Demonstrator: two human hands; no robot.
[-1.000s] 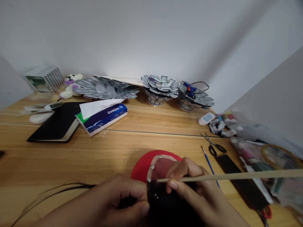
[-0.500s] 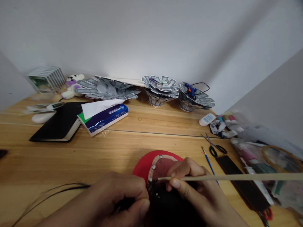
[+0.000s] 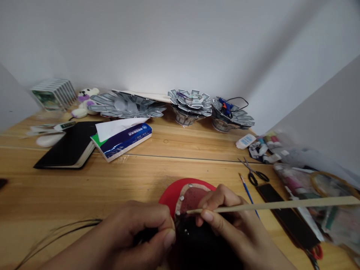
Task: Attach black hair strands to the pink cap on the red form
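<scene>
right hand (image 3: 225, 221): pinches a long thin wooden stick (image 3: 281, 204), tip at the edge of the red piece (image 3: 171, 193), shaft running off toward the right edge of the bench (image 3: 140, 176)
left hand (image 3: 140, 232): fingers curled tight on black material (image 3: 197, 243) at the near edge, thumb pressed against it
red piece: flat, rounded, near edge centre; darker mottled inner patch with pale rim and small silvery studs; black material covers its near part
paper bowls: three fan-folded printed-paper bowls (image 3: 191, 103) along the far edge; rightmost one holds a blue glue gun (image 3: 225, 105) with black cord
tissue pack (image 3: 123, 138): blue, soft, white sheet sticking out, left of centre
notebook (image 3: 67, 146): black, closed, just left of tissue pack
right edge: scissors (image 3: 254, 173), thin blue brush (image 3: 249, 195), flat black strip (image 3: 287, 217), blurred paint tubes (image 3: 267, 144)
far left corner: plush bear (image 3: 86, 99), stack of cards (image 3: 54, 93)
near left: thin dark wires (image 3: 56, 232) lying loose on the wood
</scene>
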